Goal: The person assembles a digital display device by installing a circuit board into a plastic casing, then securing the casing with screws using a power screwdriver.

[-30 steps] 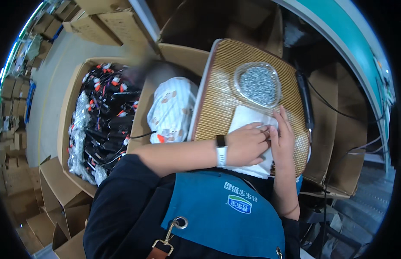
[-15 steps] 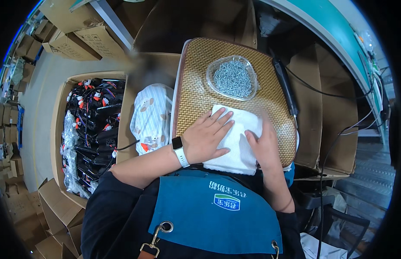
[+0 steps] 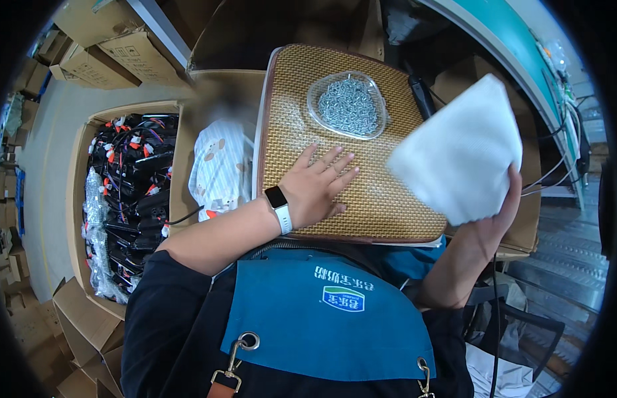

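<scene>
My left hand (image 3: 315, 189) lies flat on a woven tan mat (image 3: 288, 106), its fingers spread and nothing in them. A white watch band circles that wrist. My right hand (image 3: 501, 209) pinches the lower right edge of a folded white cloth (image 3: 461, 152), which is lifted off the mat at its right side. Beyond my left hand, a clear plastic tub (image 3: 381, 126) filled with small silver screws rests on the mat. Partly hidden behind the cloth, a black electric screwdriver (image 3: 421, 96) lies along the mat's right edge.
At left stands an open carton (image 3: 79, 199) packed with black parts, wires and bubble wrap. A patterned cloth bundle (image 3: 219, 162) sits between carton and mat. More cardboard boxes (image 3: 123, 60) stand behind. Cables (image 3: 554, 176) hang at the right near a green-topped bench (image 3: 501, 33).
My right hand has picked up the white cloth from the mat and carried it to the right. My left hand stays spread, now directly on the mat. The view has shifted slightly.
</scene>
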`<state>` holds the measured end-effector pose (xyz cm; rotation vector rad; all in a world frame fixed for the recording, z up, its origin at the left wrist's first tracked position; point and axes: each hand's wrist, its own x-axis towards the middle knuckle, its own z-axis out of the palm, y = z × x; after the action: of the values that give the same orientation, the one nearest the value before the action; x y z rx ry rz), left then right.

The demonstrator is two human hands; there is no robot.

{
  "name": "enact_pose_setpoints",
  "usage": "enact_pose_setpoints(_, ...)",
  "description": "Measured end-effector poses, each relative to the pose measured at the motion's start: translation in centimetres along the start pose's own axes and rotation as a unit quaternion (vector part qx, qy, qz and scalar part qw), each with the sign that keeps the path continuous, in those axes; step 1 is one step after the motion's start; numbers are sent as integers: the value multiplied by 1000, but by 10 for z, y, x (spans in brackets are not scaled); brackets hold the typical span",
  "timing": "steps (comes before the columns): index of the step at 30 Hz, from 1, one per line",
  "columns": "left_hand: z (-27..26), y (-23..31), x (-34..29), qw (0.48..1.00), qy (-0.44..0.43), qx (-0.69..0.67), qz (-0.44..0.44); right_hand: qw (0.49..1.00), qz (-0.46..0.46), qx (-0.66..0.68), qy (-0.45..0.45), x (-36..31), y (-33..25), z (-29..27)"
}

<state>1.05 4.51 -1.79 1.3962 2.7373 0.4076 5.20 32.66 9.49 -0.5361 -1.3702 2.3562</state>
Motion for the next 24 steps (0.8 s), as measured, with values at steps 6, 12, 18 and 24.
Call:
enact_pose_setpoints(6, -1, 7, -13, 993, -102, 53, 25, 992, -120, -32, -26, 40, -22, 106)
enact_pose_setpoints(12, 17, 14, -48, 992, -51, -55, 103, 956, 137, 81, -247, 103, -36, 76)
enact_pose_setpoints(18, -71, -59, -135, 918, 140, -348, -130, 961, 136, 4, -241, 93, -27, 4)
enact_pose_setpoints(24, -103, -91, -173, 889, 291, -213, -283, 977, 185, -66, -84, 103, -24, -14)
